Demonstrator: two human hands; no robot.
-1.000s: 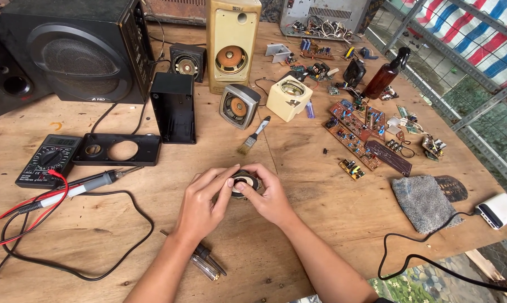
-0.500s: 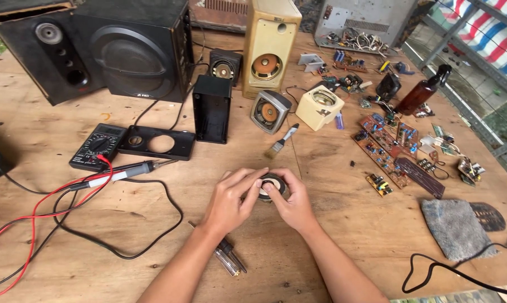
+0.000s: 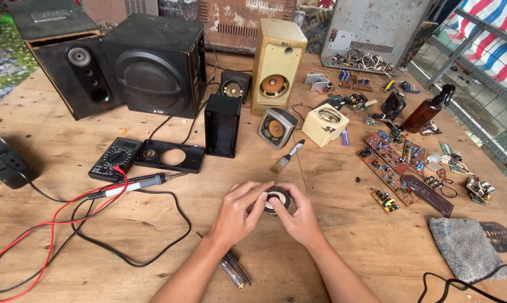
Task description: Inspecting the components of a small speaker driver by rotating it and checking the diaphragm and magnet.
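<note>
Left hand (image 3: 237,212) and right hand (image 3: 298,216) clasp a small round speaker driver (image 3: 277,200) from both sides, fingers closed on its rim, steadying it on the wooden table (image 3: 377,252). A screwdriver (image 3: 234,269) lies by the left forearm. Farther off: soldering iron (image 3: 135,184), multimeter (image 3: 116,159), brush (image 3: 287,156), speaker boxes (image 3: 158,64).

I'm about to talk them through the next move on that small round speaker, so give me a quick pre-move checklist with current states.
1. Both hands on the small speaker driver: ok, left hand and right hand grip it from either side.
2. Driver resting on the wooden table: cannot tell, fingers hide its base.
3. Soldering iron apart from the hands: ok.
4. Screwdriver close by: ok, beside the left forearm.
5. Multimeter leads connected: cannot tell.
</note>
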